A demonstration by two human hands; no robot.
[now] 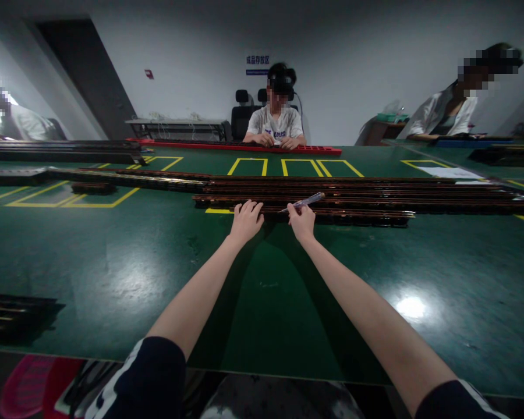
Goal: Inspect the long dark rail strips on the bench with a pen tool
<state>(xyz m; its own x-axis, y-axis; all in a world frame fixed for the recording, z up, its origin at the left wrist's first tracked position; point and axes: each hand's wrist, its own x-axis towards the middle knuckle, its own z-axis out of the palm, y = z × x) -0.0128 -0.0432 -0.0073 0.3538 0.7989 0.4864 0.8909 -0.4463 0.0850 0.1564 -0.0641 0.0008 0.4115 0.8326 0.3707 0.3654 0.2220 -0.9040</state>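
Green bench (262, 326), glossy under the lights, grey wall behind. Using the strip stack (353, 189) as reference: it's a row of long dark strips with coppery edges, lying flat across the bench. Closest to the wearer, along its near side, is a shorter-looking front strip (367, 219); both hands are there.

Left hand (246, 224): fingers bent down over the near edge of the stack, toward its left end. Pressing or gripping, can't tell from where I stand. Right hand (302, 224): thumb and fingers pinched on a slim screwdriver (311, 199), clear handle up and right over the stack, shaft angled down-left to the front strip. Tip contact unclear.

Beyond the stack: yellow tape outlines (248, 159), then a red tray (325, 150) with a co-worker (276, 123) seated behind it. White paper (452, 173) just behind the stack's right part.

Handling, my read: screwdriver light, rigid, smooth plastic; hold mid-handle. Strips probably light but long, may flex or slide on that slick top. Take them at two spaced points by the edges, not one end.
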